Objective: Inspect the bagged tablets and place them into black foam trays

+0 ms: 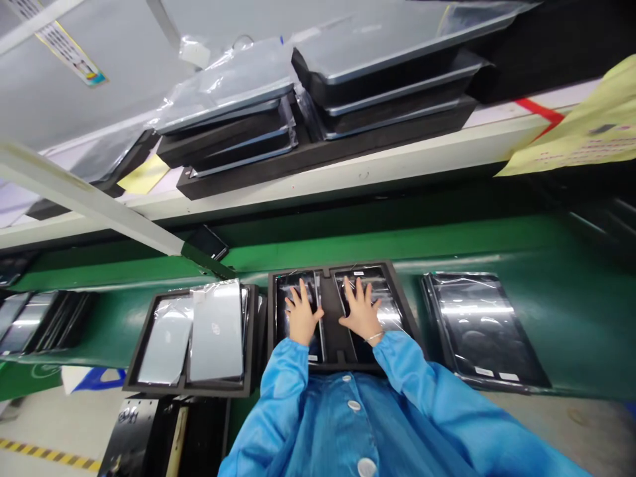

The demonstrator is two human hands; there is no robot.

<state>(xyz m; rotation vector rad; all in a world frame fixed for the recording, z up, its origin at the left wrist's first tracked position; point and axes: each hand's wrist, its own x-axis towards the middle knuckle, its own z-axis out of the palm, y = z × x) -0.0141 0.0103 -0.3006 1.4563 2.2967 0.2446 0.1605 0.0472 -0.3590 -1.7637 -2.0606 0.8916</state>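
Two bare hands lie flat and open, fingers spread wide, gripping nothing. The left hand point(302, 317) rests on a dark shiny tablet in clear wrap point(281, 323). The right hand point(362, 313) rests on a second dark shiny tablet point(392, 311). Both tablets sit side by side in one black foam tray with two slots point(328, 270). That tray lies right in front of the person's blue coat point(348, 411), on the long green counter point(521, 245).

It looks like the hands are pressing the two tablets down into their slots. A next move would need both tablets to sit flat and snug. The hands would have to lift straight up so the wrap does not pull.

Just beside the left hand is one more black tray point(199, 387). It holds a silver-grey wrapped tablet point(163, 339) and a second silver-grey tablet point(217, 331).

Near the right hand lies one flat black wrapped pack point(479, 324). I cannot tell how many tablets are in it.

Beyond the fingertips, a white shelf point(422, 156) holds two stacks of black trays, a left stack point(233, 142) and a right stack point(392, 99).
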